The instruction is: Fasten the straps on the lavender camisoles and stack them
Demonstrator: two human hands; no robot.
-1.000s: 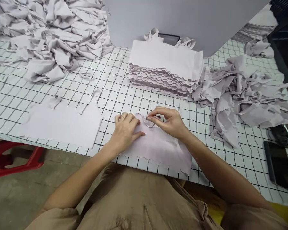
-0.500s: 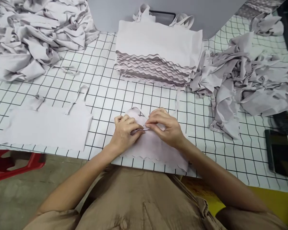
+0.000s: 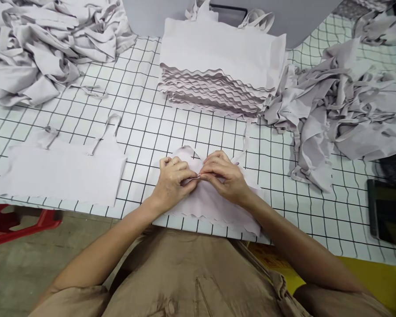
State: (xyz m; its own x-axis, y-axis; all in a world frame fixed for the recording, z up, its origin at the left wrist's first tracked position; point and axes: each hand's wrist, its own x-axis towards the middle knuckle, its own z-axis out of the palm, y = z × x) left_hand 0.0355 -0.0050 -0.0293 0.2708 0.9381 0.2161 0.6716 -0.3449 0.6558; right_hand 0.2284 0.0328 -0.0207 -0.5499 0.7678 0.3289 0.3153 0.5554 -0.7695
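A pale pinkish-grey camisole (image 3: 214, 213) lies in front of me at the table's near edge, its wavy hem towards me. My left hand (image 3: 174, 177) is closed in a pinch on the camisole's upper edge. Fingertip to fingertip with it, my right hand (image 3: 225, 177) pinches the same spot. Between the fingertips shows a small shiny piece, perhaps a strap ring or slider, too small to be sure. A loose strap (image 3: 246, 136) runs up the table beyond my right hand. To the left another camisole (image 3: 64, 174) lies flat, straps pointing away from me.
A neat stack of camisoles (image 3: 221, 57) stands at the back against a grey panel (image 3: 293, 17). Crumpled garments are heaped at the left (image 3: 53, 48) and right (image 3: 346, 101). A dark phone-like object (image 3: 386, 213) lies far right. Below the left table edge is a red stool (image 3: 42, 224).
My fingertips have come closer together at the small shiny piece, the right hand slightly lower. The camera view has shifted a little; the garments stay in place.
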